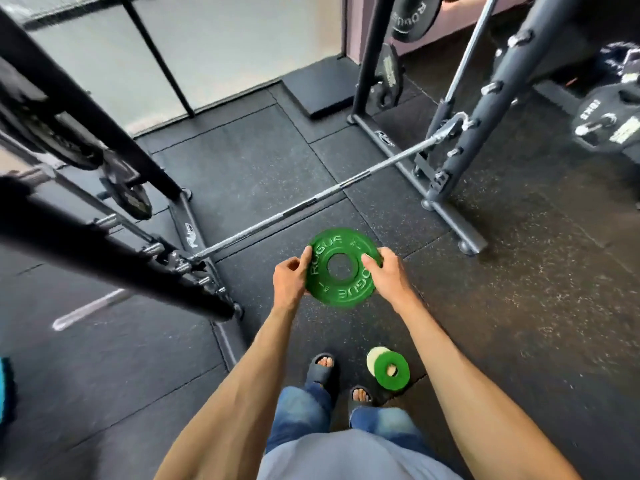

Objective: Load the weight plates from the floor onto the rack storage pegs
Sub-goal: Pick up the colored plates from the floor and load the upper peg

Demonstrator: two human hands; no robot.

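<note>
A green weight plate [341, 268] marked ROGUE is held flat in the air in front of me, above the floor. My left hand [290, 277] grips its left rim and my right hand [388, 275] grips its right rim, thumbs on top. On the floor by my right foot lies a smaller green plate [393, 371] partly covering a white plate [374, 356]. The rack upright [509, 77] at the right carries several short storage pegs [492, 88]. Black plates [604, 126] hang on pegs at the far right.
A barbell [311, 202] lies low across the rack ahead of me. The rack's left uprights [104, 126] and a dark beam [114, 268] with hanging plates [128, 195] crowd the left side. Floor rails [453, 216] run at the right. Black rubber flooring all around.
</note>
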